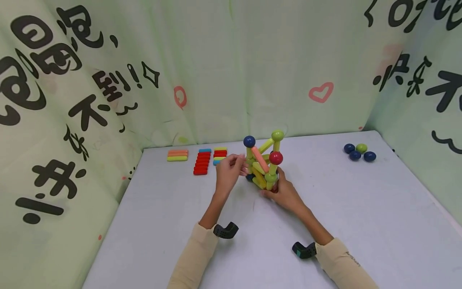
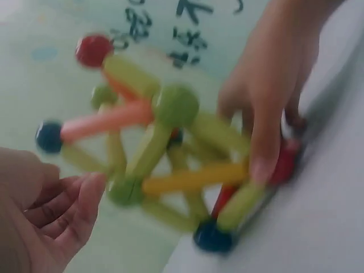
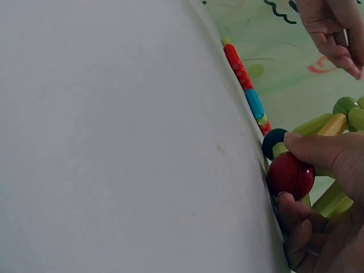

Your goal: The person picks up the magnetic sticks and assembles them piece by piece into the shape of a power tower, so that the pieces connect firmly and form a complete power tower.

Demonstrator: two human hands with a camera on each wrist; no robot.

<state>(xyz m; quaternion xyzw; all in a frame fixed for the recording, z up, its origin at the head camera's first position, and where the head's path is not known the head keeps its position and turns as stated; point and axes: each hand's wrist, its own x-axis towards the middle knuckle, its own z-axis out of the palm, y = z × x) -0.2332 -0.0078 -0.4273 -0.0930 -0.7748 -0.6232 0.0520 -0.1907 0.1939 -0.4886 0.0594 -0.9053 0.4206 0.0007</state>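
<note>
A tower of magnetic balls and rods (image 1: 260,159) stands near the back of the table, mostly yellow-green with one pink rod slanting across its upper part. Its upper corners carry a blue ball (image 1: 249,141), a green ball (image 1: 277,135) and a red ball (image 1: 276,157). My right hand (image 1: 286,194) holds the base, thumb and fingers around a lower red ball (image 3: 290,175). My left hand (image 2: 51,213) hovers beside the tower's left side, fingers loosely bent near a green ball (image 2: 126,190). Nothing shows between those fingers.
Left of the tower lie a row of red rods (image 1: 201,163), pink and yellow rods (image 1: 177,153), and a mixed group of rods (image 1: 220,153) partly behind my left hand. Several loose balls (image 1: 355,155) sit at the back right. A printed curtain (image 1: 216,80) hangs behind the table.
</note>
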